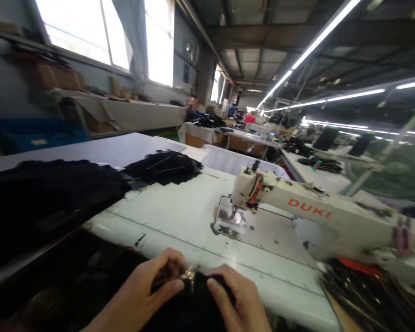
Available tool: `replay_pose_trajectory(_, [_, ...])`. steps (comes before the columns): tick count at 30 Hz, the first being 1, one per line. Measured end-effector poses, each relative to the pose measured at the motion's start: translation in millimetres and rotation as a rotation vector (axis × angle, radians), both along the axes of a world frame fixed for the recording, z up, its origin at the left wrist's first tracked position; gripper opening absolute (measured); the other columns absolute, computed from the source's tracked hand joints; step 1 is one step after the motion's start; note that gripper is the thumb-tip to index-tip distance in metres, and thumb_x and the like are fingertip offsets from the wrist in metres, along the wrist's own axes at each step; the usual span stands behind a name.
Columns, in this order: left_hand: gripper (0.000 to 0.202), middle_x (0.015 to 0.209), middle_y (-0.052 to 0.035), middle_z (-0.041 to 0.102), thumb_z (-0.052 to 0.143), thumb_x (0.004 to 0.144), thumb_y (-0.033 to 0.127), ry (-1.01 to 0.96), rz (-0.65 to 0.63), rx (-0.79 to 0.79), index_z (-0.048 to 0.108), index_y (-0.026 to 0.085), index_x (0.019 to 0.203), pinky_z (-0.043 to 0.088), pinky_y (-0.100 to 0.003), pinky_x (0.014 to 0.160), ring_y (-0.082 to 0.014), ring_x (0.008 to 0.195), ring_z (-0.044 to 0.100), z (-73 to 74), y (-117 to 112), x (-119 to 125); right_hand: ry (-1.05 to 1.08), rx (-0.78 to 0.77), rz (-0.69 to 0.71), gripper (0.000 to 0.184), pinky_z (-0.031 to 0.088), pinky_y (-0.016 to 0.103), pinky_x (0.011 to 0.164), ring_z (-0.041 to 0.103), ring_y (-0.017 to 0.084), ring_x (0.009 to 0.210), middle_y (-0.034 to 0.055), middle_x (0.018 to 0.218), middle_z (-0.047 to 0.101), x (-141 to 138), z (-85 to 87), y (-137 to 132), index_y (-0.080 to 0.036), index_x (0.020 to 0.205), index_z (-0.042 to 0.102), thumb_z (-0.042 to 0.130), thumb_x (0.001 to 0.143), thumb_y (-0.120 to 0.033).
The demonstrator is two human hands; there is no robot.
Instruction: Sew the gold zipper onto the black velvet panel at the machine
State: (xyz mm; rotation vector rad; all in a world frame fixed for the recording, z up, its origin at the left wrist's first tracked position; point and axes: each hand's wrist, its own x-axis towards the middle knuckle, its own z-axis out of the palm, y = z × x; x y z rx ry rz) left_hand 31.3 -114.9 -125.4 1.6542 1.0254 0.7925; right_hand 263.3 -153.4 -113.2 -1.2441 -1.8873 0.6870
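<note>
Both my hands are at the bottom centre, at the near edge of the white sewing table. My left hand is closed in a pinch on a small metal zipper pull and the black fabric under it. My right hand presses its curled fingers on the same black fabric just right of the pull. Beyond them stands a white sewing machine with red lettering, its needle plate bare.
A heap of black fabric lies at the left and a smaller stack of black pieces behind it. Dark zipper strips lie at the right front. Further worktables, windows and ceiling strip lights fill the hall behind.
</note>
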Motion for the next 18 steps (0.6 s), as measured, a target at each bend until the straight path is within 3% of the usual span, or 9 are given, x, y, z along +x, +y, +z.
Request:
replay_pose_trajectory(4, [0.038,0.092,0.0023,0.062,0.062,0.093,0.035,0.048,-0.048,0.166,0.061,0.033,0.131,0.054,-0.022,0.078,-0.0155,0.083,0.066,-12.8,6,-2,0.026,0.137,0.007,0.014,0.051,0.017,0.080,0.068,0.013,0.086,-0.0013,0.093,0.071,1,-6.3,1,-0.025,0.106,0.065,0.054,0.100,-0.020])
replay_pose_trajectory(7, [0.026,0.115,-0.0026,0.062,0.069,0.089,0.035,0.075,-0.032,0.309,0.074,0.032,0.114,0.052,-0.024,0.092,-0.0199,0.103,0.064,-6.6,4,5,0.010,0.244,0.021,0.013,0.051,0.021,0.077,0.066,0.014,0.084,-0.0001,0.092,0.070,0,-2.8,-1,-0.023,0.105,0.064,0.052,0.101,-0.019])
replay_pose_trajectory(9, [0.021,0.124,-0.0033,0.060,0.072,0.088,0.034,0.057,-0.019,0.327,0.076,0.031,0.108,0.052,-0.024,0.091,-0.0195,0.103,0.065,1.0,3,11,-0.018,0.272,0.033,0.014,0.052,0.023,0.077,0.065,0.015,0.084,0.0006,0.092,0.069,2,-1.7,-1,-0.022,0.106,0.064,0.051,0.101,-0.018])
replay_pose_trajectory(13, [0.020,0.107,-0.0005,0.065,0.067,0.093,0.025,-0.001,-0.115,0.350,0.072,0.031,0.111,0.052,-0.022,0.085,-0.0162,0.093,0.065,8.5,3,17,-0.055,0.263,0.045,0.016,0.053,0.024,0.078,0.067,0.016,0.085,0.0021,0.094,0.070,6,-4.0,1,-0.023,0.108,0.064,0.051,0.101,-0.017])
replay_pose_trajectory(18, [0.019,0.096,-0.0013,0.064,0.055,0.098,0.017,0.005,-0.128,0.497,0.067,0.026,0.110,0.050,-0.023,0.084,-0.0168,0.093,0.062,3.2,-1,21,0.014,0.178,0.026,0.015,0.053,0.020,0.078,0.069,0.015,0.085,0.0003,0.094,0.072,10,-5.6,0,-0.024,0.106,0.066,0.058,0.097,-0.017])
